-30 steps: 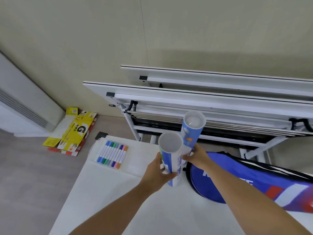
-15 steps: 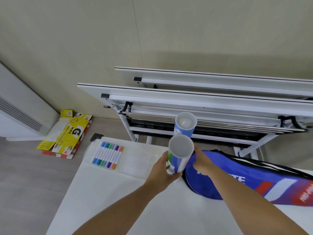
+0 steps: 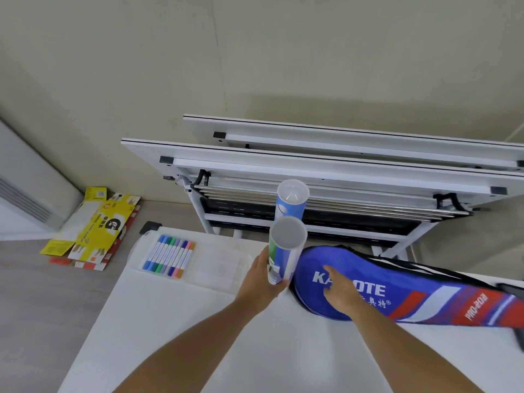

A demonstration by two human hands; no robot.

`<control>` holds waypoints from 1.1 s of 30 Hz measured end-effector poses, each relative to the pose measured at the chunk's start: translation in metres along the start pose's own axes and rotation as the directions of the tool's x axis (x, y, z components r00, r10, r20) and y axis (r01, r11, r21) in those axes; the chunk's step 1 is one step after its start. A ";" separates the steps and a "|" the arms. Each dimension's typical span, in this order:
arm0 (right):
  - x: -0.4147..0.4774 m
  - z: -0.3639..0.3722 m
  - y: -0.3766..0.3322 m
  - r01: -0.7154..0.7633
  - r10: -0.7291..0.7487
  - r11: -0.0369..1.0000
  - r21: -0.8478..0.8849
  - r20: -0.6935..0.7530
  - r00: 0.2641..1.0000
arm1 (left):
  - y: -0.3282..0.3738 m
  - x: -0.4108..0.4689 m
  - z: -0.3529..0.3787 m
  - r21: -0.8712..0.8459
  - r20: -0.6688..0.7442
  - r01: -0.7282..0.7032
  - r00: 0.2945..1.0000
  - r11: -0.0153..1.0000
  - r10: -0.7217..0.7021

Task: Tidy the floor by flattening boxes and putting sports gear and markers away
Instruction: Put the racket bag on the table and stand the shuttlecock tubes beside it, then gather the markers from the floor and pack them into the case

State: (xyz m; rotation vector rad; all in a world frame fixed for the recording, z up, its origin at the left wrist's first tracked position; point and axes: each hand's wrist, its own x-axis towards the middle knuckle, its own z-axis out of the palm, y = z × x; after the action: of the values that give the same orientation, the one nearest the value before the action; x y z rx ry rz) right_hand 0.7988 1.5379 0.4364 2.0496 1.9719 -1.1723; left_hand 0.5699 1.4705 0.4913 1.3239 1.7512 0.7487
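White table (image 3: 175,321) in front, beige wall (image 3: 255,66) behind, two folded tables (image 3: 340,171) on edge against it. Left hand (image 3: 259,287) wraps the lower part of the near tube (image 3: 279,265): grey-white cap on top, green/white/blue label, roughly upright, tilted slightly toward camera. Far tube (image 3: 290,207) sits right behind it, blue label, clear-white cap; base hidden, can't tell what it stands on. Right hand (image 3: 338,290) lies palm-down on the racket bag (image 3: 425,296), fingers loose, gripping nothing. Bag is blue with red/white stripes, flat on the table, touching the near tube. Markers (image 3: 170,256) are lined up in a clear case (image 3: 221,268) at the table's far-left corner. Flattened boxes (image 3: 93,228), yellow, are piled on the floor (image 3: 42,293) by the wall.
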 end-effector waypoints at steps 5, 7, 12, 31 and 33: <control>-0.022 0.007 0.000 0.072 -0.070 0.996 -0.044 0.040 0.997 | -0.006 -0.023 0.006 0.066 -0.066 0.072 0.996 0.995 -0.068; -0.035 0.013 -0.003 0.106 -0.102 0.993 -0.051 0.079 0.992 | -0.015 -0.043 0.008 0.119 -0.107 0.172 0.981 0.978 -0.160; -0.072 0.039 -0.033 0.249 -0.225 0.962 -0.116 0.186 0.956 | -0.042 -0.120 -0.006 0.189 -0.140 0.276 0.958 0.942 -0.252; -0.339 0.354 -0.314 0.761 -0.529 0.603 -0.240 0.594 0.606 | -0.233 -0.546 -0.221 -0.077 -0.566 0.680 0.572 0.729 -0.594; -0.384 0.401 -0.343 0.800 -0.544 0.560 -0.215 0.632 0.551 | -0.251 -0.602 -0.249 -0.086 -0.584 0.702 0.540 0.707 -0.607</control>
State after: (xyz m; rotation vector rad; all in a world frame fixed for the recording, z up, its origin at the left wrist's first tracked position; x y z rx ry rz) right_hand 0.3538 1.0667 0.5156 0.5616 2.4864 -0.9663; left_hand 0.3121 0.8248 0.5558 0.3917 2.6236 0.5867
